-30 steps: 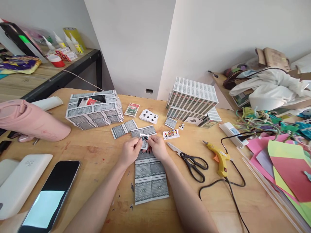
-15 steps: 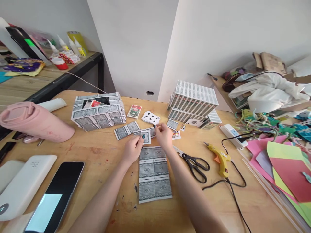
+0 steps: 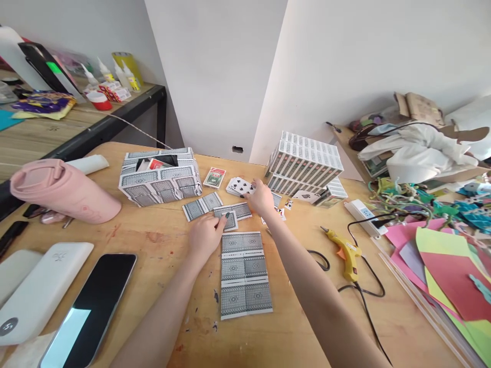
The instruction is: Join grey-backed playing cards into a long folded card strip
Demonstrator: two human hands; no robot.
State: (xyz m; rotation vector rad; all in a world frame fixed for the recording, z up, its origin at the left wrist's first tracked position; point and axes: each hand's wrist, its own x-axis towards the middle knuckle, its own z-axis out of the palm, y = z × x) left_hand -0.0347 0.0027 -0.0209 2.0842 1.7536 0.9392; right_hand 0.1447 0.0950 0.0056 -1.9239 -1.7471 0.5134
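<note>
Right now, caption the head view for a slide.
Left hand on a patterned card, right hand at the card stack.

A phone [image 3: 94,296] lies just beside a white power bank [image 3: 44,291], with a pink tumbler [image 3: 74,194] beyond them.

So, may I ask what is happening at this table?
A person's left hand touches a rectangular grey-patterned playing card, while the right hand is at a pile of white face-up playing cards with black spades. Nearer the person, a flat rectangular panel of grey-patterned cards lies on the brown wooden table, with neither hand on it.
</note>
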